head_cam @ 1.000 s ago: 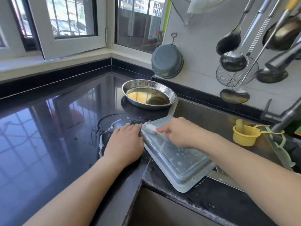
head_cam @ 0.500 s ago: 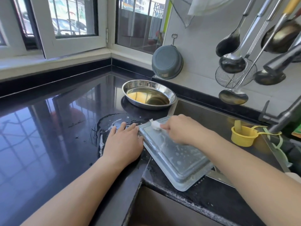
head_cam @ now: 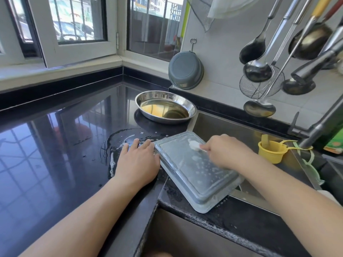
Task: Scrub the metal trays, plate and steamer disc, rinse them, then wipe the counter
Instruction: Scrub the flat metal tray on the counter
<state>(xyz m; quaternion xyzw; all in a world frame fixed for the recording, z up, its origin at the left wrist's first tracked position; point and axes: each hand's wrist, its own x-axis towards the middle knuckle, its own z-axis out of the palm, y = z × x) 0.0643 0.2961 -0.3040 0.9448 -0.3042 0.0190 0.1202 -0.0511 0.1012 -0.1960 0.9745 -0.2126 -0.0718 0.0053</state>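
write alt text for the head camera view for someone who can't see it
A person's right hand scrubs an upturned rectangular metal tray with a small white scrubber at the sink edge, while the left hand rests flat on the wet glossy black counter against the tray's side. A round steel dish sits behind.

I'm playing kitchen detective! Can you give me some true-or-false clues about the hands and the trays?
1. The right hand holds a small white scrubber on the upside-down rectangular tray. True.
2. The left hand is lifting the tray off the counter. False: it lies flat on the wet black counter, beside the tray's edge.
3. The oval metal dish sits on the counter behind the tray. True.
4. The yellow cup sits on the windowsill. False: it is at the sink.
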